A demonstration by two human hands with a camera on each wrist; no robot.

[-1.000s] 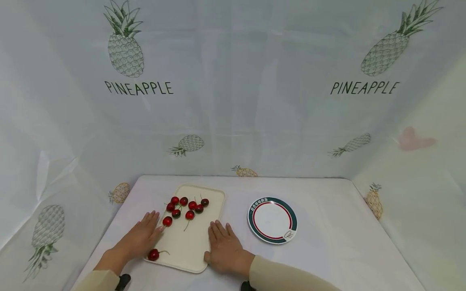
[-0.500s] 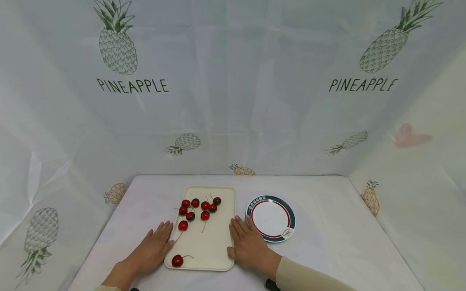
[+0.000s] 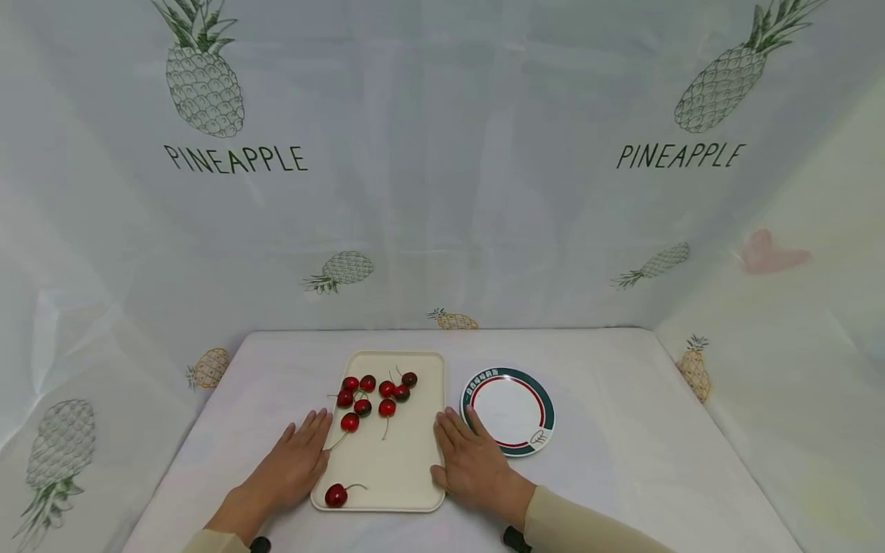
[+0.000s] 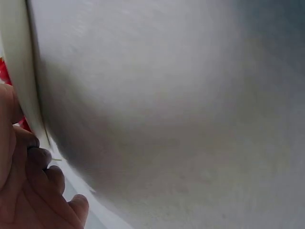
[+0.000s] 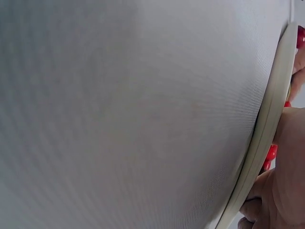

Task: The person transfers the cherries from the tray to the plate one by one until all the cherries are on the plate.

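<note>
A cream rectangular tray (image 3: 387,476) lies on the white table between both hands. My left hand (image 3: 293,461) rests along its left edge, fingers straight and pointing forward. Along the right edge lies my right hand (image 3: 475,465), its fingers straight too, thumb at the rim. Several red cherries with stems cluster in the far half of the tray, among them a cherry (image 3: 387,408) near the middle. One lone cherry (image 3: 336,495) sits at the near left corner. In the wrist views the tray's side wall (image 5: 267,129) shows right beside the fingers.
A round white plate (image 3: 508,411) with a green rim and red ring stands right of the tray, partly overlapped by my right fingers in the head view. Behind the table (image 3: 622,476) hangs a white curtain (image 3: 456,192) printed with pineapples.
Between both hands, the tray has shifted right and turned from slanted to straight. It is now closer to the plate. In the last half second the hands have barely moved.
</note>
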